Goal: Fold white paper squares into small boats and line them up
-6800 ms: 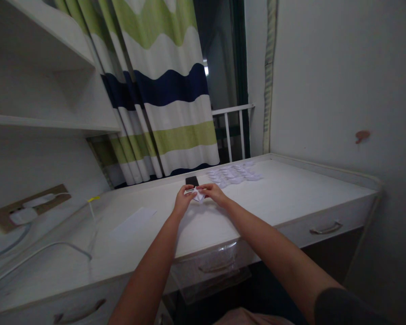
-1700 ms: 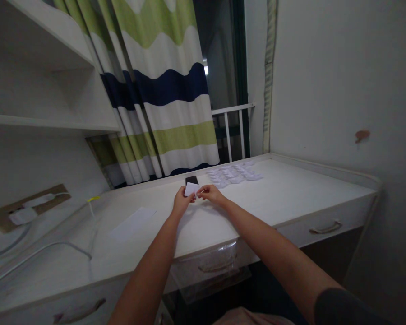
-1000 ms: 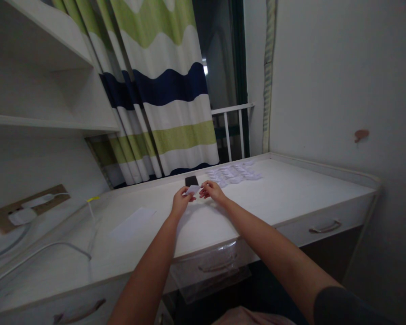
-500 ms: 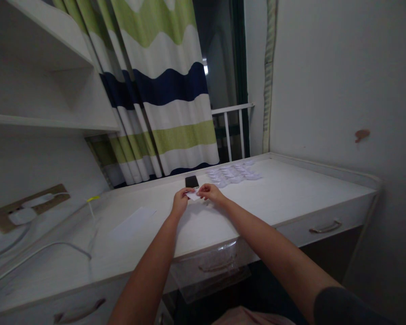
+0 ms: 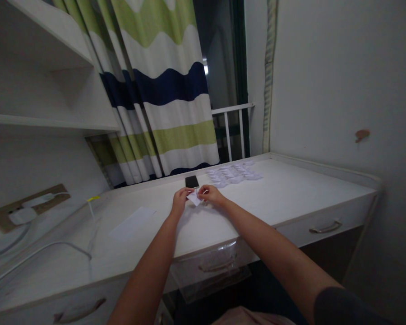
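A small white piece of paper (image 5: 193, 198) is pinched between both my hands just above the white desk (image 5: 284, 189). My left hand (image 5: 179, 201) grips its left side with closed fingers. My right hand (image 5: 211, 195) pinches its right side. A dark phone (image 5: 191, 181) lies flat on the desk just beyond my hands. Several small white folded papers (image 5: 232, 173) are spread out at the far right of the desk, past my right hand.
A white paper sheet (image 5: 132, 222) lies on the desk to the left. A white cable (image 5: 47, 248) runs from a wall socket plate (image 5: 23, 210). Striped curtain (image 5: 162, 90) hangs behind the desk. Drawers with handles (image 5: 325, 227) sit below the desk edge.
The small paper went from held up flat between my fingers to lower and tilted, turned between both hands. My arms have barely shifted.
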{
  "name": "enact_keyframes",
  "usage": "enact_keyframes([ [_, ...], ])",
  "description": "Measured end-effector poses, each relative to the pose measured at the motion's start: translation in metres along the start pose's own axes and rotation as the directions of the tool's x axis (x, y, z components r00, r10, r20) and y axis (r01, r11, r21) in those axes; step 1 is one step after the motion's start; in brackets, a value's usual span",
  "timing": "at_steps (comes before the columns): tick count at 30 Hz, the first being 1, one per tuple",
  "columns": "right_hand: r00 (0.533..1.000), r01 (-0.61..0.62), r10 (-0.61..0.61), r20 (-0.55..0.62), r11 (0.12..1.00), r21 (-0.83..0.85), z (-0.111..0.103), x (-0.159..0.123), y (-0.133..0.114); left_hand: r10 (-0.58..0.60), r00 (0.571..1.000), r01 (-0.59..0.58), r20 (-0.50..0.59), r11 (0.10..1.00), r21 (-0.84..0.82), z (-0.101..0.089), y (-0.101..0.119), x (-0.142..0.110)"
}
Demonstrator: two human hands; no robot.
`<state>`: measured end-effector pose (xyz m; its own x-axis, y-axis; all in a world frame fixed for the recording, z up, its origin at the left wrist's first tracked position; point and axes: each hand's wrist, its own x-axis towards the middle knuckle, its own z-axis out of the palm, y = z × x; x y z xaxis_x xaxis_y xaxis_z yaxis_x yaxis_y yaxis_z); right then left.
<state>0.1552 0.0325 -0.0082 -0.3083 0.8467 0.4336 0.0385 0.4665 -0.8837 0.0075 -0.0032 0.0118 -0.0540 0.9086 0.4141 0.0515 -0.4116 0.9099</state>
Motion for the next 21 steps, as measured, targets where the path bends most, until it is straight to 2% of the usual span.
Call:
enact_keyframes([
  [4,0.999,0.036,-0.036,0.001,0.997,-0.075,-0.001,0.000,0.002,0.050,0.999,-0.049,-0.010,0.993,0.107,0.002,-0.001,0.000],
  [9,0.998,0.068,-0.066,0.026,0.990,-0.123,0.000,0.000,0.001,0.060,0.998,-0.056,-0.032,0.994,0.097,0.003,-0.004,0.000],
  [12,0.995,0.097,-0.095,0.027,0.989,-0.108,0.000,0.001,0.002,-0.017,0.998,0.021,-0.054,0.997,0.076,0.002,-0.007,0.001],
  [16,0.991,0.134,-0.133,0.019,0.985,-0.113,0.000,0.002,0.005,-0.198,0.980,0.199,0.031,0.980,-0.001,0.001,-0.012,0.002],
  [18,0.990,0.139,-0.138,0.016,0.981,-0.135,0.000,0.003,0.007,-0.221,0.973,0.222,0.063,0.975,-0.021,0.001,-0.014,0.002],
  [21,0.990,0.138,-0.137,0.018,0.976,-0.169,-0.001,0.003,0.007,-0.200,0.979,0.201,0.049,0.980,-0.018,0.001,-0.015,0.003],
])
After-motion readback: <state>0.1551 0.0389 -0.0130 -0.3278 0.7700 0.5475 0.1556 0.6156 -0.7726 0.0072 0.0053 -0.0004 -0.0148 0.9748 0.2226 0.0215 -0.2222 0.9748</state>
